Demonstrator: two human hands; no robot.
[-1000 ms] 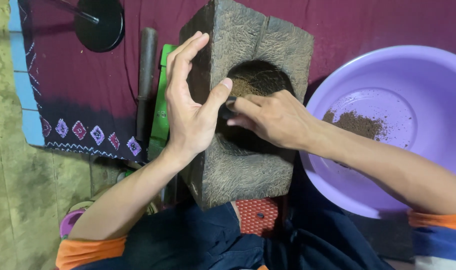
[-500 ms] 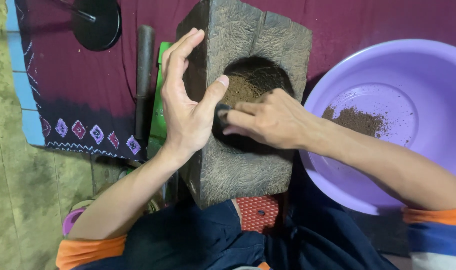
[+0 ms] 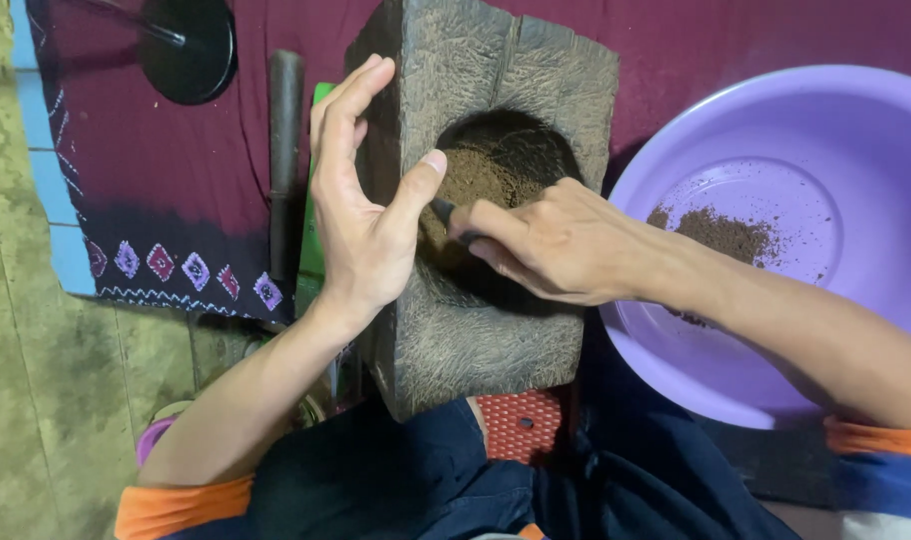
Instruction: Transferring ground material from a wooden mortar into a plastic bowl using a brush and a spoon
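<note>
Head view | left hand [image 3: 361, 215] staying open, thumb now pressing the mortar's [image 3: 476, 200] hollow rim | right hand [image 3: 556, 240] still pinching a dark scoop [image 3: 454, 220], edging deeper into brown powder [image 3: 476, 175] | purple basin [image 3: 776, 240] holding some powder; scraping-out continuing.

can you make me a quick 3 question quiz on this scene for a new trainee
1. True or false: the brown powder fills the round hollow of the grey carved stone mortar block.
2. Which thing does the left hand touch? A) the purple plastic basin B) the mortar block C) the dark wooden pestle rod
3. Fill in: the right hand pinches a small dark ____ at the edge of the hollow.

Key
1. True
2. B
3. tool; what kind is hidden by the fingers.
</note>
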